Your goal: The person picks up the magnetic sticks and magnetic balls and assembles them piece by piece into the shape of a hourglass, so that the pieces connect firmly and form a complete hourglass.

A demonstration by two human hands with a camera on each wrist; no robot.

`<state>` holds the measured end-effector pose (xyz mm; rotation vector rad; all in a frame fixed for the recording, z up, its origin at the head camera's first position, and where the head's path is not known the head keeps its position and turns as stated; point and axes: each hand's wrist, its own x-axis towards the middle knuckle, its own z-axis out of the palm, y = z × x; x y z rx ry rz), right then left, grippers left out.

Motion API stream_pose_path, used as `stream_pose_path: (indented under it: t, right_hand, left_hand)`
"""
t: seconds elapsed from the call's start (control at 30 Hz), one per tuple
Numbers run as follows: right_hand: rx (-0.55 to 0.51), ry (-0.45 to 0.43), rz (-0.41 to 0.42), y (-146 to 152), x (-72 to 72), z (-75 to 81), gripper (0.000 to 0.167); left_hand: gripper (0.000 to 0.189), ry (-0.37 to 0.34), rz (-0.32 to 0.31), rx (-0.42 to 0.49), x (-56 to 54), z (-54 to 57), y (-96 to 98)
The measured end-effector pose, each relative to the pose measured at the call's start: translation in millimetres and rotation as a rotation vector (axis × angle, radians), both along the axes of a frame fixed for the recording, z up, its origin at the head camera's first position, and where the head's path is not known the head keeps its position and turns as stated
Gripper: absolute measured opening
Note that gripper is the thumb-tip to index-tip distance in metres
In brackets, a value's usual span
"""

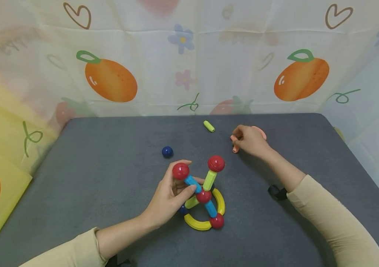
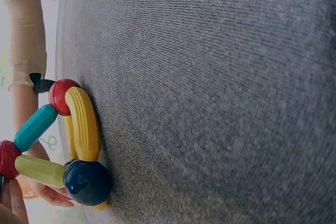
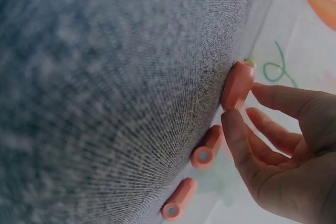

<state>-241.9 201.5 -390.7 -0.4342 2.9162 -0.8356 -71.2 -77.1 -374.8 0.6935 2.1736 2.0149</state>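
My left hand [image 1: 166,200] holds a magnetic stick-and-ball model [image 1: 204,195], its thumb on the upper blue rod [image 1: 192,183]. The model has red balls, blue and light-green rods and a base of curved yellow pieces [image 1: 197,223]; one dark blue ball [image 2: 88,183] of the base shows large in the left wrist view. Farther back on the right, my right hand [image 1: 251,141] pinches a pink rod [image 3: 239,85] between thumb and finger, low at the table surface. Two more pink pieces lie near it, one in front [image 3: 207,150] and another lower [image 3: 178,200].
A loose dark blue ball [image 1: 167,152] lies beyond the left hand. A light-green rod [image 1: 209,126] rests near the back edge of the grey table [image 1: 109,148]. Part of a pink curved piece [image 1: 260,132] shows behind the right hand. A printed curtain [image 1: 202,66] hangs behind the table.
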Motion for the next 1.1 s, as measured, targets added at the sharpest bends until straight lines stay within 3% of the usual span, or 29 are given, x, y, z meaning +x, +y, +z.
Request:
stream_pose_path:
  t: [0.27,0.63,0.87,1.1]
  right_hand:
    - [0.039,-0.04,0.035,-2,1.5,-0.8,0.031]
    - [0.101,-0.029,0.087,-6,3.8,1.0,0.027]
    - [0.065,-0.046,0.103,-9,6.1,4.2,0.026]
    - [-0.045,-0.069,0.123,-15,14.5,16.6,0.027]
  left_hand:
    - [0.051,0.004,0.0,-0.005,0.1,-0.2,-0.4]
    - [0.052,-0.01,0.004,-0.003,0.1,0.1,0.0]
    - [0.052,-0.011,-0.005,0.007,0.1,-0.5,-0.3]
    - [0.052,-0.013,-0.003,0.002,0.3,0.9,-0.1]
